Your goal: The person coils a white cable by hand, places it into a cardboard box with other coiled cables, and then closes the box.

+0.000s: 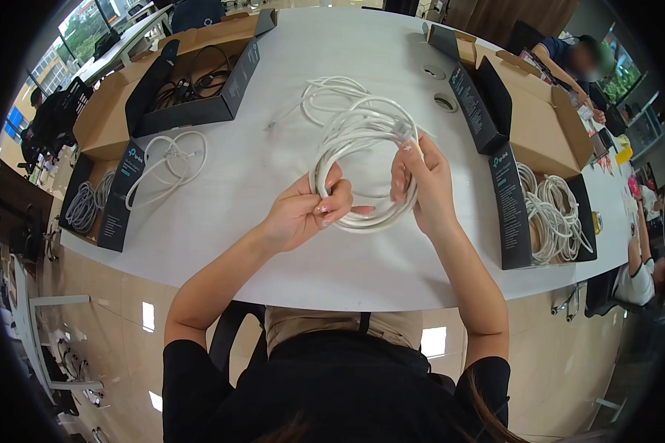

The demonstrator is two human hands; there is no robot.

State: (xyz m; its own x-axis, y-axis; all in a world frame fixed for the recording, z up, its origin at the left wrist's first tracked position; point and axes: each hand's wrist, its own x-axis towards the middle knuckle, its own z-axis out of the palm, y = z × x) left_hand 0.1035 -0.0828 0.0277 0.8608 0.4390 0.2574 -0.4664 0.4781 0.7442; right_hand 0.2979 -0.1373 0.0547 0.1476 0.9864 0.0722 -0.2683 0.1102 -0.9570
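A thick coil of white cable (366, 124) is held up over the white table (288, 273) between my two hands. My left hand (307, 210) has its fingers wrapped round the coil's left side. On the right side, my right hand (427, 177) grips the loops, its thumb near a clear connector (403, 131) at the upper right of the coil. Behind the held coil, looser white loops (332, 88) lie on the table, with a cable end stretching out to the left.
Left, a separate white cable (168, 166) lies beside a box of grey cables (92, 203); a box of black cables (196, 85) stands behind. Right, an open box holds white cables (554, 214), with another dark box (480, 107) behind. People sit at the far right.
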